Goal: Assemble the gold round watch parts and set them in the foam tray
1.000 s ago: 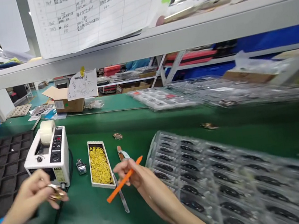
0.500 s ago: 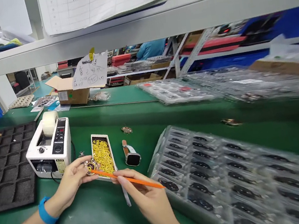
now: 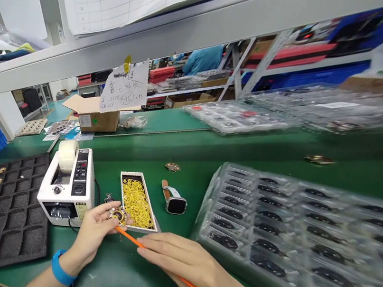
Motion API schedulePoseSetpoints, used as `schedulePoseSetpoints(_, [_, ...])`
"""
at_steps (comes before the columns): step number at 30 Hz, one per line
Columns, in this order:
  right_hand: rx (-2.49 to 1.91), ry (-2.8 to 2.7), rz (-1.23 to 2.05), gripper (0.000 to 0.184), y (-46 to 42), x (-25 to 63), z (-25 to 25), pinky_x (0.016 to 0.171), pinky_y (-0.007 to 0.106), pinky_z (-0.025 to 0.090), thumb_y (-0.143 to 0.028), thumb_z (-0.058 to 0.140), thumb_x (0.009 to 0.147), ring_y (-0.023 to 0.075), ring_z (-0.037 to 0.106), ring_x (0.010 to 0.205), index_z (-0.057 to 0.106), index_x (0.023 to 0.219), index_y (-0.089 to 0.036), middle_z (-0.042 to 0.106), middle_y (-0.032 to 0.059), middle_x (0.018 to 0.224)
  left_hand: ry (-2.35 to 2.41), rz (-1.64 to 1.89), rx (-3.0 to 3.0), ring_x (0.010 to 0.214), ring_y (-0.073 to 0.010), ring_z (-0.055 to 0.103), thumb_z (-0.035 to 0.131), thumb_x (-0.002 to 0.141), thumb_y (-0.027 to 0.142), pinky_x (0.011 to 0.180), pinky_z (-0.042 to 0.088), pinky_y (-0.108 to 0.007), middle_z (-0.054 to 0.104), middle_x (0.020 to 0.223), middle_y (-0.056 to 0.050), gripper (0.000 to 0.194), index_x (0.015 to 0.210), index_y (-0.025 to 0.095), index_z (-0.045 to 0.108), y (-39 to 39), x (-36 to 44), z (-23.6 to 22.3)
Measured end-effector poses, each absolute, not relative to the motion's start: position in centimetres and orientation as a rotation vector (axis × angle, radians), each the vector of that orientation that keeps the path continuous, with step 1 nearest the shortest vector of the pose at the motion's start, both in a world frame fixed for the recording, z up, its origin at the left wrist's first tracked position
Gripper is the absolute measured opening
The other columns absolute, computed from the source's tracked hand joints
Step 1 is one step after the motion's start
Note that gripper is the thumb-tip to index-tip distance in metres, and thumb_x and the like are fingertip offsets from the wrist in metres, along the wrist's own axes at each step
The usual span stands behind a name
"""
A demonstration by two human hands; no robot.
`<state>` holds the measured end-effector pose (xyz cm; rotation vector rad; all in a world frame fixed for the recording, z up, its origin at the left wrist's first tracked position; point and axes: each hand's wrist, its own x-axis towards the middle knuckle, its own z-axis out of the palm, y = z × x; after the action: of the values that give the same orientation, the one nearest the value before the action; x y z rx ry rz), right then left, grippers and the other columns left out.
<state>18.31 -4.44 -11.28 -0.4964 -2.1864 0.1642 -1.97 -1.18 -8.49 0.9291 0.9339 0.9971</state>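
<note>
My left hand (image 3: 95, 223) is closed on a round gold-coloured watch case (image 3: 117, 215) with a dark and yellow inside, held up by its edge. In my right hand (image 3: 189, 261) is a thin orange stick (image 3: 131, 238), gripped like a pen, its tip at the lower edge of the case. Just right of the case stands a narrow white box (image 3: 149, 202) filled with yellow rings (image 3: 136, 202). Beside that box lies a smartwatch (image 3: 176, 205). A small metal piece (image 3: 109, 198) sits behind my left fingers.
A white tape dispenser (image 3: 83, 179) stands behind my left hand, with a black foam tray (image 3: 35, 241) holding several gold cases at far left. Stacked clear plastic trays (image 3: 261, 224) of dark parts fill the right. Gold cases (image 3: 172, 166) lie on the green bench. A shelf beam (image 3: 161, 35) crosses overhead.
My right hand has turned so its back faces up, and the orange stick now slants down to the right. Its tip has moved from the case's face to its lower edge. The view has shifted slightly.
</note>
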Motion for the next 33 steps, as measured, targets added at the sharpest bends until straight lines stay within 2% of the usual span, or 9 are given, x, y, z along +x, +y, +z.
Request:
schedulePoseSetpoints(3, [-0.559, -2.026, 0.244, 0.044, -4.9, 17.9, -10.6, 0.068, 0.031, 0.059, -0.003, 0.056, 0.081, 0.0196, 0.070, 0.079, 0.063, 0.118, -0.025, 0.074, 0.0056, 0.088, 0.944, 0.995, 0.929, 0.077, -0.0177, 0.071, 0.076, 0.063, 0.016, 0.066, 0.054, -0.022, 0.075, 0.086, -0.007, 0.050, 0.111, 0.012, 0.064, -1.2, -1.8, -8.7])
schedulePoseSetpoints(6, [-0.727, -1.775, 0.344, 0.033, -5.1, 17.6, -9.7, 0.058, 0.031, 0.058, -0.004, 0.056, 0.080, 0.0192, 0.068, 0.067, 0.071, 0.101, -0.025, 0.073, 0.0043, 0.077, 0.939, 0.971, 0.946, 0.079, -0.0175, 0.071, 0.072, 0.060, 0.009, 0.069, 0.055, -0.024, 0.075, 0.092, -0.007, 0.050, 0.110, 0.012, 0.065, -1.3, -1.7, -8.7])
schedulePoseSetpoints(9, [-0.838, -1.681, 0.406, 0.024, -5.1, 17.6, -9.3, 0.055, 0.033, 0.056, -0.011, 0.056, 0.081, 0.0208, 0.067, 0.064, 0.074, 0.089, -0.024, 0.072, 0.0052, 0.072, 0.920, 0.918, 0.983, 0.078, -0.0192, 0.072, 0.068, 0.060, 0.007, 0.068, 0.055, -0.025, 0.075, 0.092, -0.007, 0.050, 0.110, 0.012, 0.065, -1.5, -1.7, -8.7])
schedulePoseSetpoints(14, [-0.970, -1.616, 0.604, 0.016, -4.9, 17.9, -9.6, 0.056, 0.033, 0.055, -0.025, 0.059, 0.083, 0.0210, 0.066, 0.064, 0.075, 0.083, -0.024, 0.072, 0.0054, 0.071, 0.898, 0.820, 1.080, 0.079, -0.0233, 0.073, 0.062, 0.063, 0.008, 0.065, 0.056, -0.027, 0.074, 0.087, -0.008, 0.049, 0.112, 0.011, 0.065, -1.5, -1.8, -8.8])
schedulePoseSetpoints(17, [-1.086, -1.499, 0.836, 0.020, -5.0, 17.9, -9.6, 0.055, 0.032, 0.056, -0.038, 0.063, 0.081, 0.0221, 0.067, 0.066, 0.076, 0.080, -0.023, 0.072, 0.0064, 0.073, 0.873, 0.744, 1.133, 0.077, -0.0225, 0.073, 0.058, 0.066, 0.008, 0.061, 0.056, -0.025, 0.075, 0.083, -0.008, 0.045, 0.110, 0.011, 0.067, -1.6, -1.8, -8.8])
schedulePoseSetpoints(21, [-1.154, -1.221, 1.062, 0.028, -4.8, 17.8, -9.6, 0.065, 0.033, 0.059, -0.049, 0.069, 0.074, 0.0219, 0.069, 0.067, 0.075, 0.076, -0.021, 0.073, 0.0064, 0.072, 0.869, 0.662, 1.144, 0.083, -0.0245, 0.073, 0.056, 0.065, 0.006, 0.063, 0.057, -0.027, 0.075, 0.088, -0.010, 0.044, 0.106, 0.012, 0.069, -1.8, -1.8, -8.5])
schedulePoseSetpoints(28, [-1.108, -1.109, 1.210, 0.038, -3.9, 17.7, -10.1, 0.065, 0.037, 0.059, -0.054, 0.074, 0.066, 0.0223, 0.068, 0.063, 0.074, 0.073, -0.017, 0.072, 0.0084, 0.065, 0.855, 0.640, 1.093, 0.083, -0.0246, 0.072, 0.060, 0.064, 0.004, 0.061, 0.056, -0.025, 0.075, 0.087, -0.010, 0.043, 0.105, 0.012, 0.069, -1.7, -1.8, -8.4])
schedulePoseSetpoints(33, [-0.990, -0.908, 1.213, 0.034, -3.6, 18.0, -10.3, 0.062, 0.032, 0.056, -0.051, 0.078, 0.063, 0.0172, 0.064, 0.057, 0.075, 0.074, -0.018, 0.070, 0.0059, 0.062, 0.882, 0.689, 1.064, 0.076, -0.0210, 0.072, 0.069, 0.068, 0.016, 0.058, 0.054, -0.022, 0.074, 0.086, -0.011, 0.030, 0.098, 0.011, 0.068, -1.6, -1.8, -8.8])
